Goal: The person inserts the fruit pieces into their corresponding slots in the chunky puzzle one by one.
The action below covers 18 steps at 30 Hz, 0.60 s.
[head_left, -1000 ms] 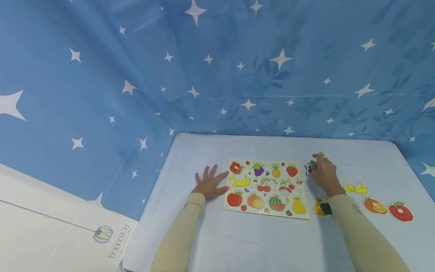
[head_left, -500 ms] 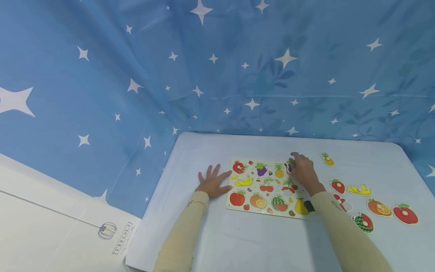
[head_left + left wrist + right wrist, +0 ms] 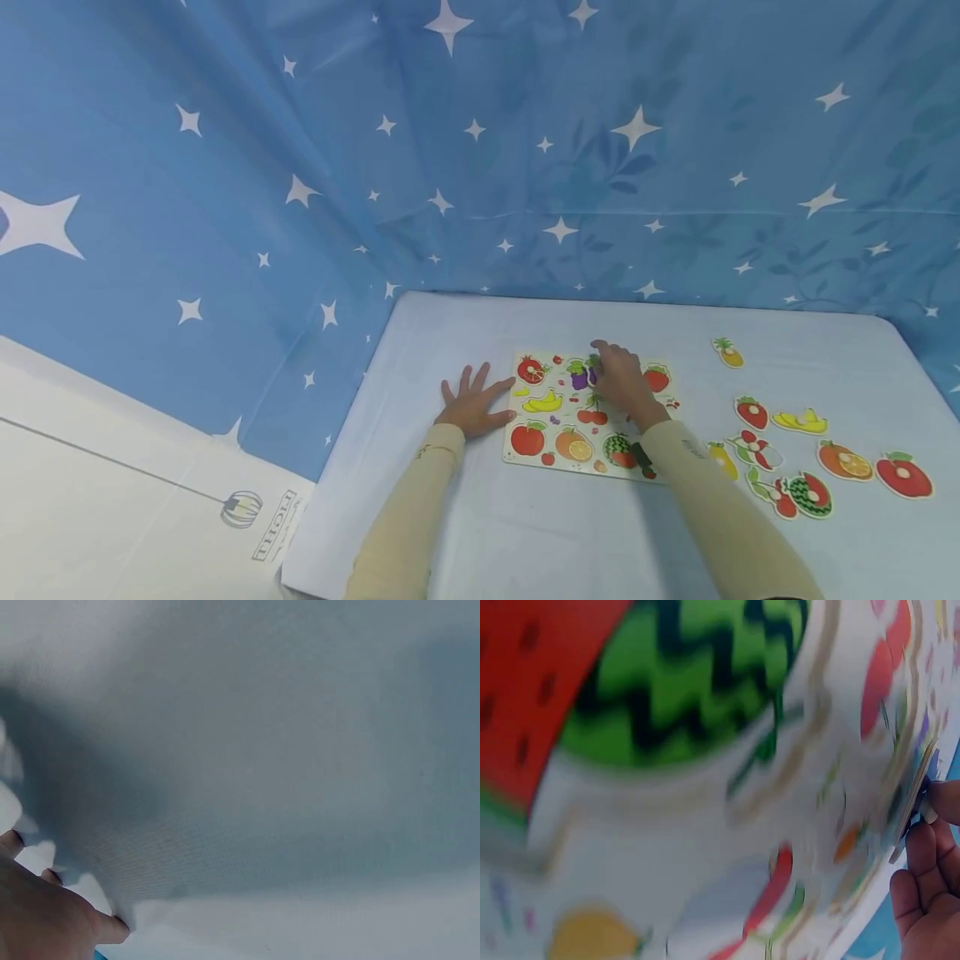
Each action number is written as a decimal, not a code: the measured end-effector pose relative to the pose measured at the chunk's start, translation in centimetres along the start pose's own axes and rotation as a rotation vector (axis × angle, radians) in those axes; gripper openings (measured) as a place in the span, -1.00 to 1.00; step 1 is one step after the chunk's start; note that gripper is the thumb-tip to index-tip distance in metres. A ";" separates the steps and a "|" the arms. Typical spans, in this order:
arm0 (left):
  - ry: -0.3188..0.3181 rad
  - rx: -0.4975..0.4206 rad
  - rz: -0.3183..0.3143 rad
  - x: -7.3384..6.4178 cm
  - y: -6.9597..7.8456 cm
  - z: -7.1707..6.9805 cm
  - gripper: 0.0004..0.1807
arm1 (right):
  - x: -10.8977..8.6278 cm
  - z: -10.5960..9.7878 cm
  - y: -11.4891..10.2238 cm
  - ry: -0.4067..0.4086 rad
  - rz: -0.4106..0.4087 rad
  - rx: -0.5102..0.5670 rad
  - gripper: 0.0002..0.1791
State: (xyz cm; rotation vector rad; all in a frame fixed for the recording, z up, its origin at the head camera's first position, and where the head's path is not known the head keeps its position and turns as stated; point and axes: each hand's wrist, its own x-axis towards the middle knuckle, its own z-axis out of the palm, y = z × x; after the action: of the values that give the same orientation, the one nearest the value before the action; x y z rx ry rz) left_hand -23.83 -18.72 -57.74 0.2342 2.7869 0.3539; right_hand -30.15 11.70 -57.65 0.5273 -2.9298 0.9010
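Observation:
My left hand [image 3: 472,408] lies with fingers spread at the left edge of a cream puzzle board [image 3: 562,421] printed with fruits. Only part of that hand [image 3: 52,915] shows in the left wrist view, fingertips on the white surface. Over the board's upper middle, my right hand [image 3: 622,383] pinches a grape puzzle piece [image 3: 592,372], just right of the board's printed grapes [image 3: 578,375]. In the right wrist view, thumb and fingers hold the piece [image 3: 911,802] by its small white knob [image 3: 928,810], tilted close over the board. The right hand covers the board's pineapple picture.
Loose fruit pieces lie right of the board: a pineapple [image 3: 727,352], a strawberry [image 3: 751,413], bananas [image 3: 801,421], an orange [image 3: 844,461], an apple [image 3: 903,476] and a watermelon [image 3: 810,495]. A blue star-patterned curtain [image 3: 480,167] stands behind the white table [image 3: 525,533].
My right hand has moved left from the loose pieces, carrying the grape piece from the table to over the board's upper middle. The left hand keeps its place; the head view has shifted slightly.

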 end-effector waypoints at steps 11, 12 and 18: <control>-0.004 0.000 0.006 0.3 0.1 0.0 -0.19 | 0.6 2.0 -2.8 -0.062 0.054 -0.045 -0.47; -0.005 -0.001 0.005 0.3 0.1 0.0 -0.19 | 0.7 2.0 -2.9 -0.057 0.047 -0.049 -0.48; -0.009 0.001 -0.008 0.5 -0.2 0.3 -0.18 | 0.9 2.5 -3.0 -0.046 0.031 -0.079 -0.51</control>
State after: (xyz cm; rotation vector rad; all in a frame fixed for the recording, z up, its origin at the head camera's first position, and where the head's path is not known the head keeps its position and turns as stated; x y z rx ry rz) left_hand -24.23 -18.70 -58.20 0.2247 2.7788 0.3488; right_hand -29.81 7.77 -58.02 0.5071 -3.0080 0.7832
